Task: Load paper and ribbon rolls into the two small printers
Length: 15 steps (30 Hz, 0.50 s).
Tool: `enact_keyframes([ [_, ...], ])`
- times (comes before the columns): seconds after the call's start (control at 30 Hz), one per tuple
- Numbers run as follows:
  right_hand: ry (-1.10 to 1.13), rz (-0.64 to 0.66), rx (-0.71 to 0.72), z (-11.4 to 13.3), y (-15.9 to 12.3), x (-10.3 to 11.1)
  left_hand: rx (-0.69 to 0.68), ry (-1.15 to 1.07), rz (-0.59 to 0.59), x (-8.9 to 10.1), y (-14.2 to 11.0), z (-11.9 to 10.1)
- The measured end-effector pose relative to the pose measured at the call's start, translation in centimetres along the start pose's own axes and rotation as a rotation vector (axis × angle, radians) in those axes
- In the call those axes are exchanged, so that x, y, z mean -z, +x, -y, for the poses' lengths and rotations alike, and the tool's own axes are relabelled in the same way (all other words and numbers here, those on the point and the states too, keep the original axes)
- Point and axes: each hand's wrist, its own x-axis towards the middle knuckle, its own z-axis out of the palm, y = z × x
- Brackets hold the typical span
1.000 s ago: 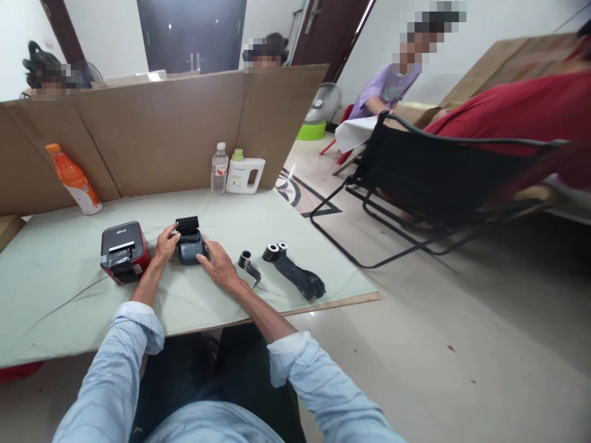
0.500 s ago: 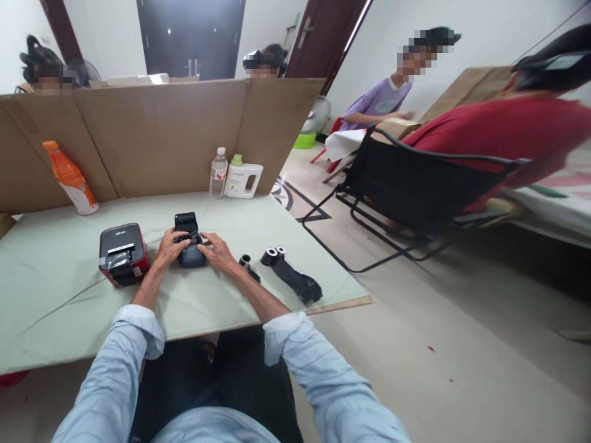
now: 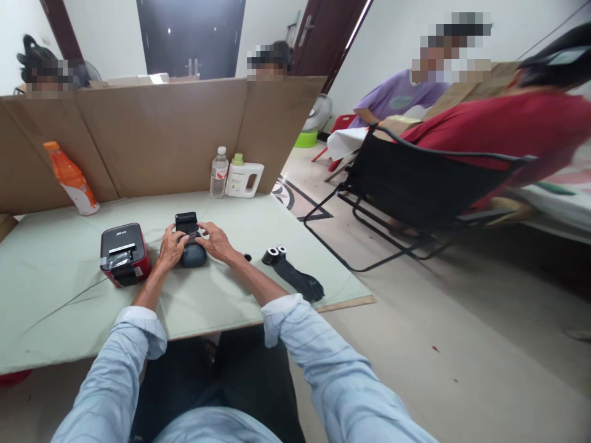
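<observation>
A small dark device (image 3: pixel 192 256) with a rounded blue-grey front and a raised black lid (image 3: pixel 186 222) stands on the table. My left hand (image 3: pixel 172 247) grips it from the left, thumb and fingers bent over its open middle. From the right, my right hand (image 3: pixel 215 241) closes on the same part, thumb and fingertips at its edge. What lies between the fingertips is too small to make out. A red and black label printer (image 3: pixel 124 240) sits left of my left hand. Beyond my right wrist, a black ribbon (image 3: pixel 299 278) trails from two small rolls (image 3: pixel 272 254).
Another small black roll (image 3: pixel 248 257) is mostly hidden by my right forearm. An orange bottle (image 3: pixel 71 178), a clear water bottle (image 3: pixel 219 172) and a white jug (image 3: pixel 244 179) stand by the cardboard screen (image 3: pixel 161 135). A folding chair (image 3: pixel 415 197) with a seated person is at right.
My right hand has shifted slightly up over the device, and its forearm now covers more of the small black roll. The person in purple at the back has leaned right.
</observation>
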Motion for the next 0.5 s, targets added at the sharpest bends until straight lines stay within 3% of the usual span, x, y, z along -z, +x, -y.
enact_keyframes([
  [0.23, -0.106, 0.114, 0.035, 1.3, 1.1, 0.2, -0.07, 0.068, 0.013, 0.6, 0.3, 0.0],
  [0.5, -0.091, 0.108, 0.007, 2.8, 1.9, 0.9, -0.132, 0.126, 0.049, 0.8, 0.4, -0.2],
])
